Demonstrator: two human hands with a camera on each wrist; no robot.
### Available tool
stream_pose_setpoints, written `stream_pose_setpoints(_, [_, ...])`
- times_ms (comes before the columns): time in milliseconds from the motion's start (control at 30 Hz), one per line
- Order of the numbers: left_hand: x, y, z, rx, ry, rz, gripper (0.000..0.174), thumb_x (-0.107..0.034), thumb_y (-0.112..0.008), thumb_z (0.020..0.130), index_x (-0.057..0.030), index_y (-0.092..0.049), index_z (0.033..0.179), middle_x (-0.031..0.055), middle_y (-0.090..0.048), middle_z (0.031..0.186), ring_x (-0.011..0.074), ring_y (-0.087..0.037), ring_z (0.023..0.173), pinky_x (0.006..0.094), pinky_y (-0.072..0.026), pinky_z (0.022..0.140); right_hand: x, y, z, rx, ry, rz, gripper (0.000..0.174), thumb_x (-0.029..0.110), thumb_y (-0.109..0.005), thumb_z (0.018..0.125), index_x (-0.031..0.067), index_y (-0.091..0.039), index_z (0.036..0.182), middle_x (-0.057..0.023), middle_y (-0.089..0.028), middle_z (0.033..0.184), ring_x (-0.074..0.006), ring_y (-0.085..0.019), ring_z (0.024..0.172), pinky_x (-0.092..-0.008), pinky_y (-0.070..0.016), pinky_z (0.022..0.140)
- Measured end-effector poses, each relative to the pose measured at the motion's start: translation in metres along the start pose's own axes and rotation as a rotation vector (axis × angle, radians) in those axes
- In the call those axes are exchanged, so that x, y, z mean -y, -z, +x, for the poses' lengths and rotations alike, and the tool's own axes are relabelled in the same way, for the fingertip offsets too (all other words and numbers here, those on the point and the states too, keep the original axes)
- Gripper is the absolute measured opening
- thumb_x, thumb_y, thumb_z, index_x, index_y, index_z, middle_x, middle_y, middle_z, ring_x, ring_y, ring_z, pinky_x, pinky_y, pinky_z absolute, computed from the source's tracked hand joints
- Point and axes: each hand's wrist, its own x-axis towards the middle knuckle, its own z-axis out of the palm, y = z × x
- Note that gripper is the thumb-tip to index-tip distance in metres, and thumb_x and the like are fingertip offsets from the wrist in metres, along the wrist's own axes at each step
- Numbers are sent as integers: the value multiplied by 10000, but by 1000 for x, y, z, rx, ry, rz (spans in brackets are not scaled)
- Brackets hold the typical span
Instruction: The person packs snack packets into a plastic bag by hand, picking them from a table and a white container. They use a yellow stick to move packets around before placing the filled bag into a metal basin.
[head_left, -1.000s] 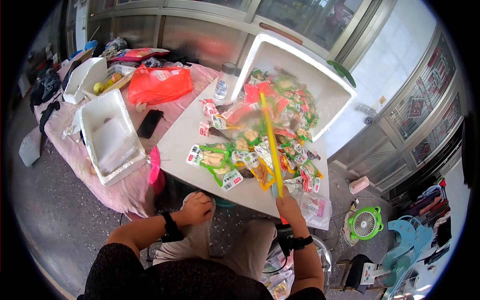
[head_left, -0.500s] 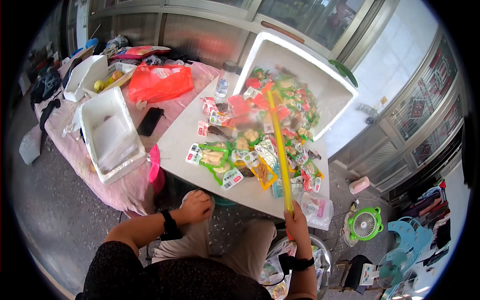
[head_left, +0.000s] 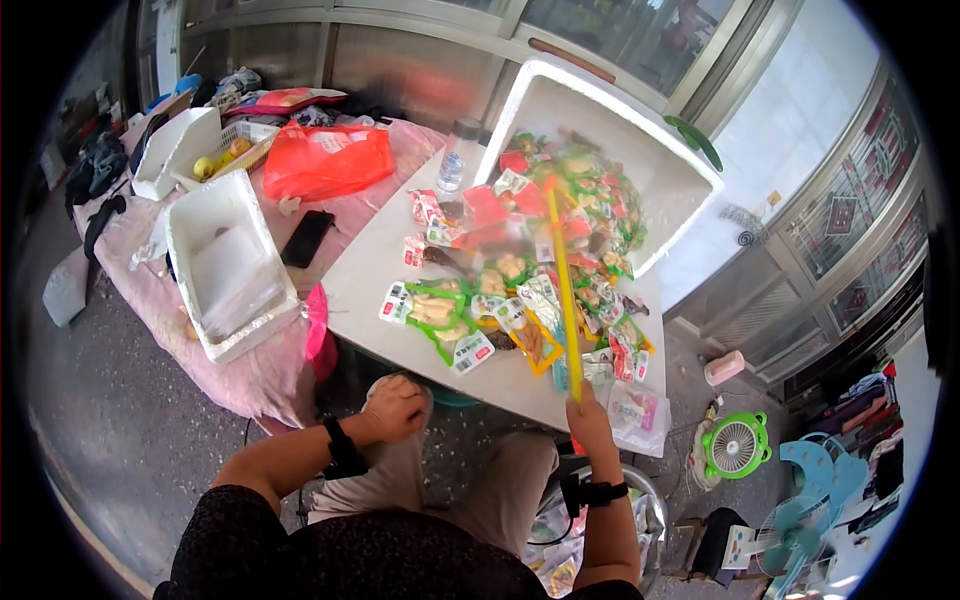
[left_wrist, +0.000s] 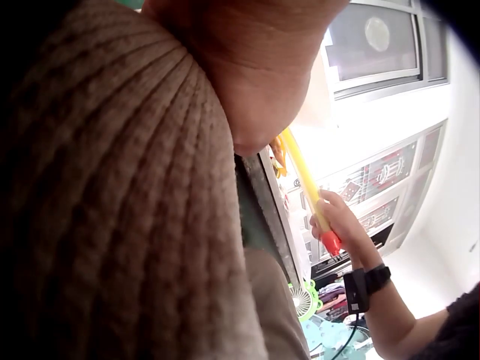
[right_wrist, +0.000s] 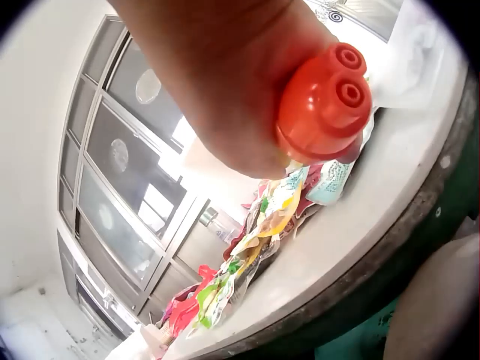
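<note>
Item: yellow rod [head_left: 562,290], red-capped | reaches over snack packets [head_left: 470,300] on table [head_left: 370,270] | judged light, stiff, smooth; grip near capped end | right hand [head_left: 592,420] clasps it at table's near edge | left hand [head_left: 395,408] loose, holding nothing, below table edge

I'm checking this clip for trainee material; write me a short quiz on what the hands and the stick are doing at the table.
1. True or false: the right hand grips the yellow stick near its red cap.
2. The left hand rests on: A) a phone, B) the person's knee, C) a water bottle.
3. Fill in: the snack packets lie partly on the table and partly in a tilted white ____ box.

Key: 1 true; 2 B; 3 foam.
</note>
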Motion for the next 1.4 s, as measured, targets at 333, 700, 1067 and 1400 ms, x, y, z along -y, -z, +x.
stream_pose_setpoints(333, [-2, -4, 3, 7, 0, 1, 158, -199, -591, 581, -113, -545, 705, 40, -485, 832, 231, -452, 808, 371, -347, 721, -4, 7, -114, 64, -236, 297, 440, 147, -480, 794, 8, -355, 1191, -141, -550, 914, -205, -541, 781, -295, -428, 686])
stream_pose_setpoints(700, [1, -5, 4, 39, 15, -12, 157, -205, -593, 577, -113, -551, 698, 37, -489, 820, 230, -453, 801, 370, -350, 687, -33, 14, 54, -249, -32, 199, 424, 163, -451, 793, 19, -351, 1179, -179, -551, 758, -272, -550, 672, -358, -427, 613])
stream_pose_setpoints(1067, [4, -3, -1, 41, 18, 12, 173, -201, -603, 566, -117, -553, 710, 33, -488, 829, 230, -450, 812, 366, -345, 697, -21, 7, -29, -17, -231, 267, 471, 197, -465, 792, 32, -323, 1209, -261, -519, 965, -372, -523, 891, -386, -419, 727])
stream_pose_setpoints(1400, [1, -5, 5, 41, 9, -15, 156, -187, -603, 573, -114, -540, 695, 38, -486, 824, 235, -446, 813, 366, -344, 701, -35, 3, -124, -61, -332, 537, 460, 153, -483, 781, 15, -358, 1201, -181, -531, 951, -227, -545, 813, -307, -426, 700])
